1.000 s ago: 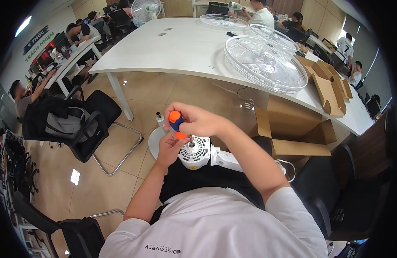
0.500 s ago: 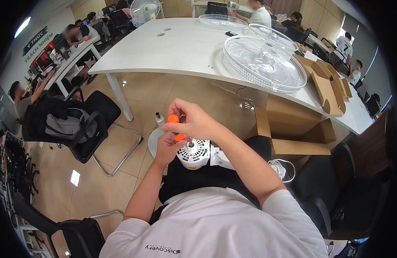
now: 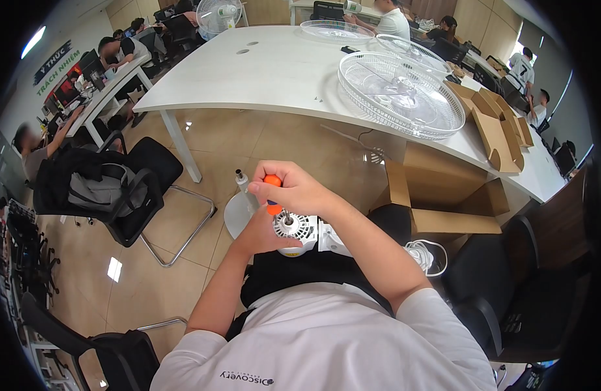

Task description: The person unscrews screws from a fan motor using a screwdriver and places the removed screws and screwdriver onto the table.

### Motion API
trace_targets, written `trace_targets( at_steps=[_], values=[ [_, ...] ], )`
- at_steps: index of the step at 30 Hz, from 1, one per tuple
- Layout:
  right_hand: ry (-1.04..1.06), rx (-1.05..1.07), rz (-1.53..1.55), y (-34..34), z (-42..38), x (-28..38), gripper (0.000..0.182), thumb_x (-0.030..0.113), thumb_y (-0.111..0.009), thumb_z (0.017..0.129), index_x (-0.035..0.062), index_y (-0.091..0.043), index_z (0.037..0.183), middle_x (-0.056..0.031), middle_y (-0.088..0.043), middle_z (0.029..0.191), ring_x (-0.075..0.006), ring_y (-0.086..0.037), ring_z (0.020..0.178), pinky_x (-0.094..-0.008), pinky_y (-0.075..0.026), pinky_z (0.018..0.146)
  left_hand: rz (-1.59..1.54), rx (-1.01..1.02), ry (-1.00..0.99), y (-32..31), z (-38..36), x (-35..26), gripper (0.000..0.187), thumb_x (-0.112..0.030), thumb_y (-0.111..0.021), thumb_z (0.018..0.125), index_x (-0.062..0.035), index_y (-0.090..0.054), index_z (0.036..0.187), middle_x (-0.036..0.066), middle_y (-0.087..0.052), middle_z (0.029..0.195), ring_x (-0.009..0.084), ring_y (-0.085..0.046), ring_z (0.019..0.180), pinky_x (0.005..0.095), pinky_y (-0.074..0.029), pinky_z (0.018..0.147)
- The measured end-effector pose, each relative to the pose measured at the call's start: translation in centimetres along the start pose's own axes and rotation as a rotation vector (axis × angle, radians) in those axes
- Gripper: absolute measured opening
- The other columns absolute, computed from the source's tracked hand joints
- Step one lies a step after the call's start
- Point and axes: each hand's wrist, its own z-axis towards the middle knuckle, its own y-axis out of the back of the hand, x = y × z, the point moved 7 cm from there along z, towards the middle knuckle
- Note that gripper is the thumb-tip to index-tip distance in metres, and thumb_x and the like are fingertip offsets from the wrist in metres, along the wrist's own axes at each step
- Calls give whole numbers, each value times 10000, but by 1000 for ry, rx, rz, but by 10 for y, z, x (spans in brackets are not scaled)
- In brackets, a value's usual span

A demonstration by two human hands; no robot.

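Note:
My right hand (image 3: 299, 190) is closed around the orange handle of a screwdriver (image 3: 272, 180), which points down at the front of a white fan motor (image 3: 306, 226). The screwdriver's tip is hard to make out against the motor's slotted cover. Low on the motor's left side, my left hand (image 3: 256, 234) wraps the housing, its thumb lying across the near edge. A metal shaft stands up from the motor's middle. The motor rests over my lap, and its white neck (image 3: 333, 240) runs to the right under my right forearm.
A round white base with a pole (image 3: 242, 182) stands on the floor beyond my left hand. Fan grilles (image 3: 401, 94) lie on the white table (image 3: 248, 81). An open cardboard box (image 3: 453, 218), a coiled white cord (image 3: 425, 255) and black chairs (image 3: 154, 163) surround me. Other people sit farther off.
My left hand has left the screwdriver's lower end and now wraps the motor's side. My right hand, with the screwdriver, has shifted slightly right and down.

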Motion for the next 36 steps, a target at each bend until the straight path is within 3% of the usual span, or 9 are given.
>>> trace_targets(
  at_steps=[6,11,15,20,23,25,29,30,36],
  values=[
    [94,10,54,-5,-3,0,39,89,-566,1006,63,-539,992,-17,-603,883,-125,-603,792,-293,-495,744,87,5,14,-2,-4,0,1058,-330,-1009,620,-32,-458,1473,140,-547,1436,306,-514,1377,432,-430,1133],
    [209,46,-66,-12,-6,6,185,-11,-486,838,64,-487,1007,-45,-584,886,-154,-558,799,-320,-477,782,47,6,-1,-5,-10,9,1062,-320,-1007,627,-32,-448,1484,149,-523,1469,309,-492,1402,440,-420,1145],
    [276,-47,-345,-10,-2,12,169,36,-616,889,66,-489,996,-27,-577,842,-145,-510,739,-304,-466,728,-5,-7,-16,-3,-13,12,1067,-318,-989,664,-19,-418,1514,160,-504,1498,316,-474,1423,444,-399,1165],
    [202,-115,-79,4,8,-6,378,278,-843,899,82,-521,904,6,-612,739,-92,-538,669,-270,-459,600,-2,-27,-96,-4,-12,17,1058,-309,-957,713,-17,-377,1549,169,-481,1524,322,-466,1431,449,-380,1181],
    [-23,-11,147,0,2,-4,219,202,-748,984,51,-590,968,-38,-704,908,-112,-708,928,-245,-551,705,-16,7,-66,-3,-11,8,1047,-306,-937,736,-20,-359,1560,173,-473,1529,321,-470,1427,452,-374,1186],
    [-13,-18,256,-2,5,-11,182,212,-698,1010,50,-615,999,-44,-691,909,-107,-697,929,-248,-543,690,4,34,-57,-3,-10,4,1046,-305,-931,741,-21,-351,1564,175,-473,1527,319,-473,1424,452,-372,1188],
    [-37,12,343,4,7,-21,193,216,-571,1051,45,-660,1065,-54,-649,902,-117,-670,931,-274,-523,666,-49,-35,-89,0,-11,3,779,-246,-867,799,-26,-487,1442,146,-576,1400,307,-542,1340,432,-408,1132],
    [-35,10,343,4,6,-20,193,216,-571,1051,45,-660,1065,-54,-649,902,-117,-670,931,-274,-523,666,-54,-76,-81,2,-13,6,612,-205,-829,831,-41,-560,1356,134,-633,1310,305,-593,1271,424,-440,1085],
    [167,-141,331,-1,15,-27,110,161,-633,1009,52,-628,996,-31,-644,882,-106,-658,806,-268,-518,668,17,-129,-218,11,-19,5,338,-176,-570,1013,3,-601,1299,174,-698,1131,342,-668,1069,429,-485,935]
  ],
)
